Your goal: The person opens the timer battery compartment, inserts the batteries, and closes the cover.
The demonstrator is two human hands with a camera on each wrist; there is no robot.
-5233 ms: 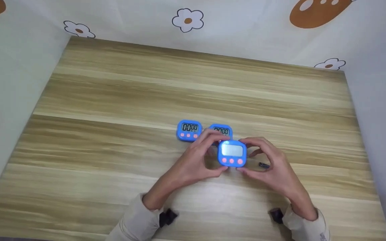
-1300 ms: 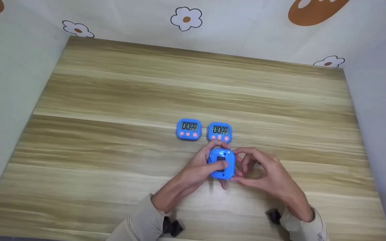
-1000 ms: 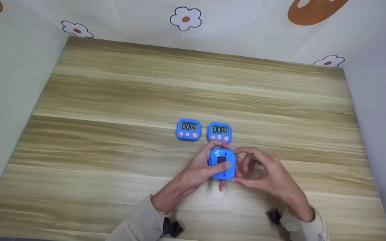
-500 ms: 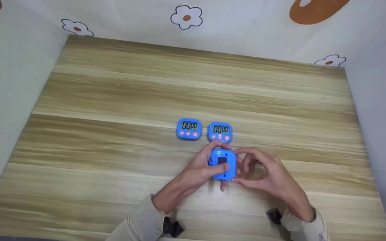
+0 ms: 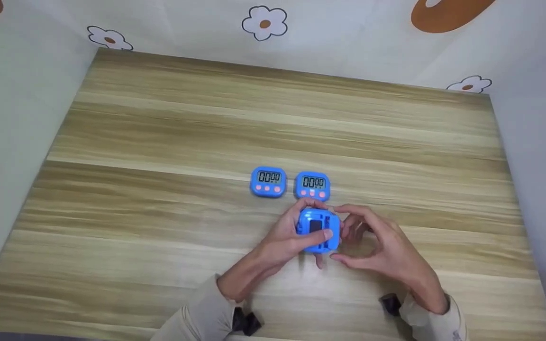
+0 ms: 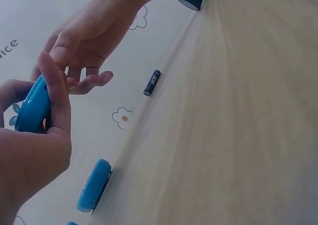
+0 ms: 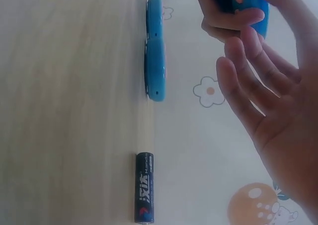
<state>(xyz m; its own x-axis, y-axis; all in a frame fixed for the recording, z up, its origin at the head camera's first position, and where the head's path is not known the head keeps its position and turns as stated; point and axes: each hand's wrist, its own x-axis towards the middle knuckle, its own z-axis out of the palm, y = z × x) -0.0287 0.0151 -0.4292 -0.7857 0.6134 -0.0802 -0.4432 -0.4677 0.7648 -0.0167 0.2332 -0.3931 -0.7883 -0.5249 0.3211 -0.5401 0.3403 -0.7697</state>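
Note:
My left hand (image 5: pixel 282 239) grips a blue digital timer (image 5: pixel 307 222) with its back up, thumb lying across it. A blue battery cover (image 5: pixel 335 234) sits shifted to the right on that back, baring a dark slot beside it. My right hand (image 5: pixel 382 237) pinches this cover between index finger and thumb at its far and near ends; the other fingers are loosely bent. In the right wrist view, a dark battery (image 7: pixel 144 187) lies on the table below the right hand. The right hand hides it in the head view.
Two more blue timers, one at left (image 5: pixel 268 182) and one at right (image 5: pixel 312 186), lie face up just beyond the hands, both reading 0000. The wood-grain table (image 5: pixel 159 118) ends at pale walls with flower prints.
Five seconds ago both hands held the timer face up; it has since been turned over. In the last half second the cover has slid right, uncovering the slot.

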